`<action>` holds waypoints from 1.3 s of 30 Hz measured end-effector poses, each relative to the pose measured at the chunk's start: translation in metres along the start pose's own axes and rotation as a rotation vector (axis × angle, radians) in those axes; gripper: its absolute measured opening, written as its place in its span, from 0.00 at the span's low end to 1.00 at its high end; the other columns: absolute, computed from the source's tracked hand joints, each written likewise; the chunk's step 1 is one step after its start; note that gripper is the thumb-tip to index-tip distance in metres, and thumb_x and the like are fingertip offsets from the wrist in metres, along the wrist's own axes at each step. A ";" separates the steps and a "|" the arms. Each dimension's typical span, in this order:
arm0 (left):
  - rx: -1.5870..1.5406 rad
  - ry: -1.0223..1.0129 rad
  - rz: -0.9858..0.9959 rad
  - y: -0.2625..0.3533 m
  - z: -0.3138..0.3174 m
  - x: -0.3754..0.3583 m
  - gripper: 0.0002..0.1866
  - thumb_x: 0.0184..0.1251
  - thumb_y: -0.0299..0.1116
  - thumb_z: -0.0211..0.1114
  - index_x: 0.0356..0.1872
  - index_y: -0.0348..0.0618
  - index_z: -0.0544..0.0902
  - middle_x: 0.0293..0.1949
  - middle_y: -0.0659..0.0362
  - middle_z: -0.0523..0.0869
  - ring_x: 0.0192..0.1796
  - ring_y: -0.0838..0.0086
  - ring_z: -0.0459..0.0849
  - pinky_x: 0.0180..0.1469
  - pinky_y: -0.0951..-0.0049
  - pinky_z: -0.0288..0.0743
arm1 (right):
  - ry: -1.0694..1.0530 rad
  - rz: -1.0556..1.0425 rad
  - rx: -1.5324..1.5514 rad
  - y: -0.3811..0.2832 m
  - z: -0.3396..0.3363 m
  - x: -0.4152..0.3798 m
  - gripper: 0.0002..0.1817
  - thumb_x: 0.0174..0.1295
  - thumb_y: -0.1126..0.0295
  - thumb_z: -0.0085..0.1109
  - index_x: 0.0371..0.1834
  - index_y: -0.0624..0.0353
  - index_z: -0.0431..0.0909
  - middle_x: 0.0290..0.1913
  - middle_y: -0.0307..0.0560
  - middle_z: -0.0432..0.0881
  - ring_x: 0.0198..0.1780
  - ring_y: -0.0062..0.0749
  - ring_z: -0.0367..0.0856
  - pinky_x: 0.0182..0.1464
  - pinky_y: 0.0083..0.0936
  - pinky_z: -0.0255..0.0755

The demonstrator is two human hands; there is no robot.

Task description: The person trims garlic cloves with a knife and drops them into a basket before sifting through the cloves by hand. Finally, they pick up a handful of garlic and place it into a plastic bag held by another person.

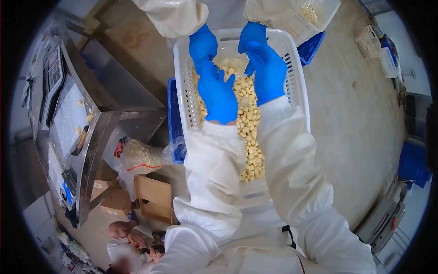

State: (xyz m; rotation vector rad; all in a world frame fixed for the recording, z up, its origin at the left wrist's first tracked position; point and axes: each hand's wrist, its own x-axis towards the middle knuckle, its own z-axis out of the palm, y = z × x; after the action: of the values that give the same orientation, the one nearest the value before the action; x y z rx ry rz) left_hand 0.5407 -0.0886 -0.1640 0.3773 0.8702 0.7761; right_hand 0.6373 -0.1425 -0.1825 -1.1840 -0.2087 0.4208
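My left hand [218, 97], in a blue glove, is over the left part of a white basket [300, 86], thumb apart and fingers slightly bent. My right hand [271, 73], also blue-gloved, has thumb and fingers apart near the basket's right side. Pale yellow pieces [248, 114] lie beneath both. Between the hands is clear plastic [235, 66] with pieces under or in it; which is unclear. A co-worker's blue-gloved hands [202, 43] reach in from the far side, close against mine, partly overlapping them in view.
A metal table [102, 123] at left bears a scale [54, 75] and a knife [81, 140]. Below it are a clear bag of pale pieces [139, 155] and cardboard boxes [154, 196]. Another person [125, 246] is at lower left. A clear tub [315, 13] is at upper right.
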 end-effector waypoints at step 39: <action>1.845 0.235 0.350 0.011 -0.182 -0.018 0.19 0.66 0.37 0.59 0.53 0.38 0.71 0.42 0.41 0.85 0.43 0.45 0.84 0.44 0.52 0.77 | -0.442 -0.068 -1.264 0.084 -0.192 -0.166 0.11 0.56 0.65 0.64 0.43 0.51 0.82 0.51 0.44 0.80 0.56 0.45 0.76 0.59 0.38 0.69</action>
State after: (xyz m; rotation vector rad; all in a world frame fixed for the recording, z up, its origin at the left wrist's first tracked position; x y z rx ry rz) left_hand 0.3836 -0.0957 -0.2579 2.1185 1.5925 0.0839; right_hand 0.5414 -0.3502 -0.3219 -2.2935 -0.9948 0.4923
